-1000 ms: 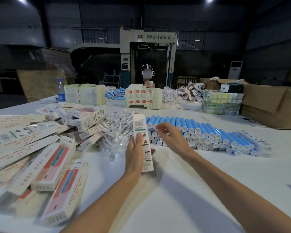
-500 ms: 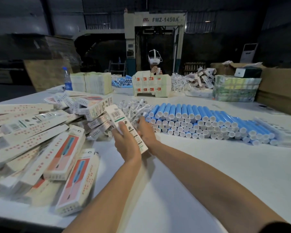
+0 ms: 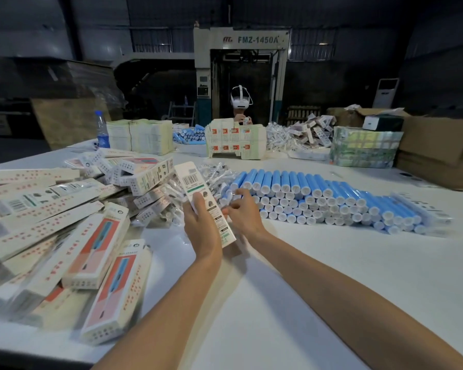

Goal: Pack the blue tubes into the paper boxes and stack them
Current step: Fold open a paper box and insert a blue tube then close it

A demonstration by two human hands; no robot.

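Note:
My left hand (image 3: 201,222) grips a long white paper box (image 3: 195,184) with a barcode, held upright and tilted left above the table. My right hand (image 3: 243,213) is just right of the box, fingers curled, and seems to pinch a blurred blue tube (image 3: 227,195) against the box's side. A wide stack of blue tubes (image 3: 318,198) with white caps lies on the table behind and to the right of my hands. Several packed paper boxes (image 3: 91,252) lie in a loose heap on the left.
A heap of clear plastic-wrapped parts (image 3: 214,172) lies behind the held box. Across the white table (image 3: 305,276) a person in a headset (image 3: 240,102) works behind flat carton stacks (image 3: 235,141). A water bottle (image 3: 102,132) stands far left, cardboard cartons (image 3: 439,150) far right.
My right hand left the tube stack and came back beside the box. The left hand tilted the box leftward. The camera has moved closer and turned slightly left.

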